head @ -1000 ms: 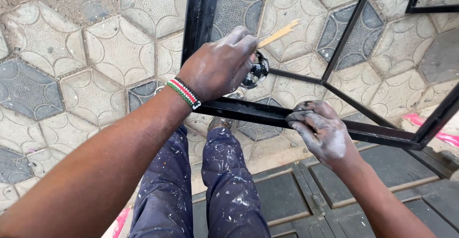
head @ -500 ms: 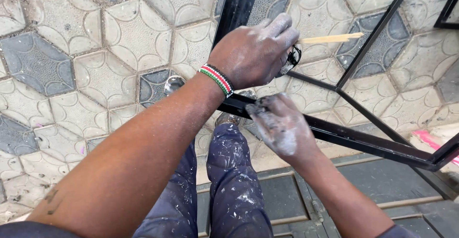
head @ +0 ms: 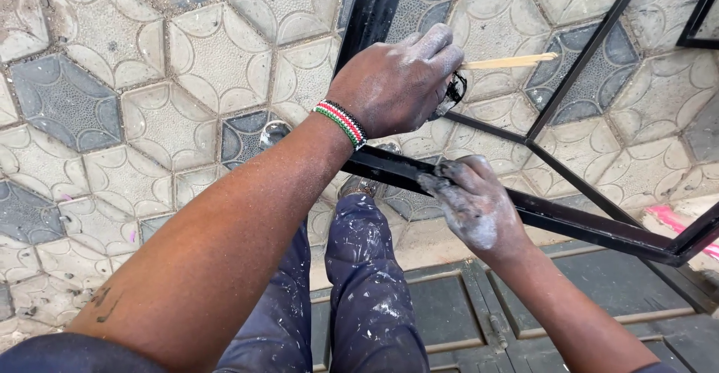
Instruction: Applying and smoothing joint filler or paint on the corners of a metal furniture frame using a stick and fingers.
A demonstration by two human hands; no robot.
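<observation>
My left hand [head: 397, 81], dusted with white and wearing a striped bead bracelet, is closed around a paintbrush [head: 509, 62]. Its pale wooden handle points right and its black bristles sit at a joint of a black metal frame [head: 584, 227]. My right hand [head: 472, 204], smeared with paint, grips the frame's slanted lower bar just below the left hand. An upright black bar [head: 374, 6] of the frame rises behind the left hand.
Patterned grey and cream paving blocks [head: 150, 118] cover the ground. My legs in paint-spattered dark blue trousers [head: 359, 283] stand under the frame. A grey panelled metal sheet [head: 599, 290] lies at the bottom right. A pink strip [head: 674, 219] shows at the right edge.
My right hand has slid left along the lower bar, closer to my left hand. The brush handle has tipped from slanting upward to nearly level.
</observation>
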